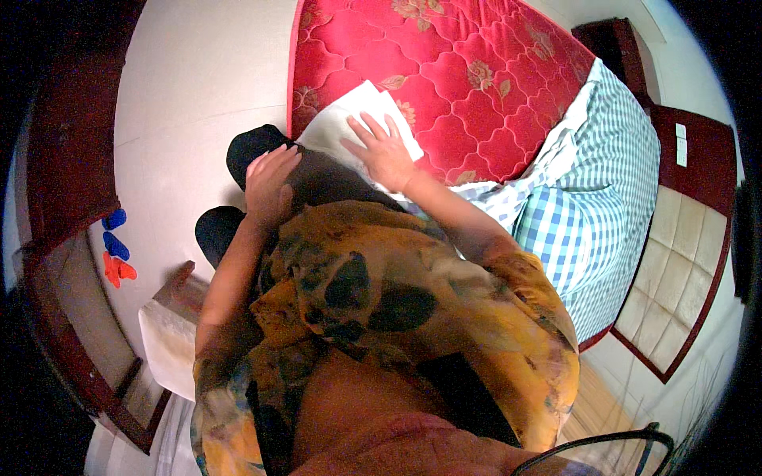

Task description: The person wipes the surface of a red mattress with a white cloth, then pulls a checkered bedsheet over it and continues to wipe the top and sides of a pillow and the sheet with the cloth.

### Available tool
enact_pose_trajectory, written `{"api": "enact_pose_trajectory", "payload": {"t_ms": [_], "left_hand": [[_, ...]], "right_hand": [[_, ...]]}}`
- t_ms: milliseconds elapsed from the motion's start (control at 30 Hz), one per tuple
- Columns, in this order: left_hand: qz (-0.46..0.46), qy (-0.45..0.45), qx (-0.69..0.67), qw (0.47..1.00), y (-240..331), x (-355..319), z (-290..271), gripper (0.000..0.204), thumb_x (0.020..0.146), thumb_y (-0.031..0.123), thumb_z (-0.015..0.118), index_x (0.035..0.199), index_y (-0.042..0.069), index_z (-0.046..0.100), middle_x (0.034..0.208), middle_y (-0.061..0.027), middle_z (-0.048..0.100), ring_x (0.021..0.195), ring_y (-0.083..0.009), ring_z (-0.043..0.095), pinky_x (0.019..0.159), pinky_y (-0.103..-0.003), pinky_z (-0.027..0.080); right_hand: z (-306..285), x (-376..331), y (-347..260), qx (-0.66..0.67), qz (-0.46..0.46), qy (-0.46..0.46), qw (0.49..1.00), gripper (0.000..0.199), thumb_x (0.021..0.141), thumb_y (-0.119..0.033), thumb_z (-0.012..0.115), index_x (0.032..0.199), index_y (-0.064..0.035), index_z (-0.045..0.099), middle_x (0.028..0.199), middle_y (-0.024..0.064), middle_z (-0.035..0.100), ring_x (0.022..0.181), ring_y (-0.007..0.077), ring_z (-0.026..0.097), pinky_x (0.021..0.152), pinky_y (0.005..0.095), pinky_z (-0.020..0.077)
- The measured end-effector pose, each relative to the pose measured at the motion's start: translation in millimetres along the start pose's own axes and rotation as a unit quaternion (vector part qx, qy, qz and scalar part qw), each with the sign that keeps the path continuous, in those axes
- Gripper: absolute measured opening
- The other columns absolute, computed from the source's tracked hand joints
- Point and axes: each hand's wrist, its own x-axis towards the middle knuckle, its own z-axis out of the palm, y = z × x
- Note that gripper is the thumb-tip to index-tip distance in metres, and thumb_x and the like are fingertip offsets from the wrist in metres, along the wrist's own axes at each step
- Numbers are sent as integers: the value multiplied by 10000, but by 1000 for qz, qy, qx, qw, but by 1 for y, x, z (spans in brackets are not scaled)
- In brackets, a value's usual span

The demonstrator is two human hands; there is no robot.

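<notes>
Smoothing folded white cloth (361, 119) on red mattress (468, 71), right hand (386, 151) pressing flat, fingers apart; left hand (268, 181) resting open on knee. Likely needing another fold.

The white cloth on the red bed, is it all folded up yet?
Partly, it seems. The white cloth already lies as a flat, layered rectangle on the red mattress. The right hand presses flat on it; the left hand rests on the knee, holding nothing. The checked blue sheets lie rumpled beside it, not folded.
</notes>
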Motion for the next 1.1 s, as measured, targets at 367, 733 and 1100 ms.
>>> {"api": "enact_pose_trajectory", "payload": {"t_ms": [367,733,1100], "left_hand": [[-35,26,-6,999,4,-6,1,383,686,55,537,1057,52,629,1172,-97,612,1158,-258,530,1006,-454,347],[-38,-47,1,998,22,18,12,317,810,239,552,1091,108,621,1152,-79,613,1144,-264,526,1009,-495,334],[-56,-32,-20,998,20,21,3,319,799,216,560,1083,78,607,1140,-106,607,1137,-284,522,1021,-473,320]], "right_hand": [[11,-38,123,-55,273,107,955,648,750,-496,633,1290,-160,511,1412,190,368,1282,386,344,1030,551,259],[3,-27,15,54,141,24,988,631,735,-443,662,1293,-188,517,1461,182,285,1339,415,243,1052,610,177],[34,202,90,-127,8,46,991,651,860,-610,385,1406,-255,369,1505,99,244,1393,307,189,1104,546,105]]}}
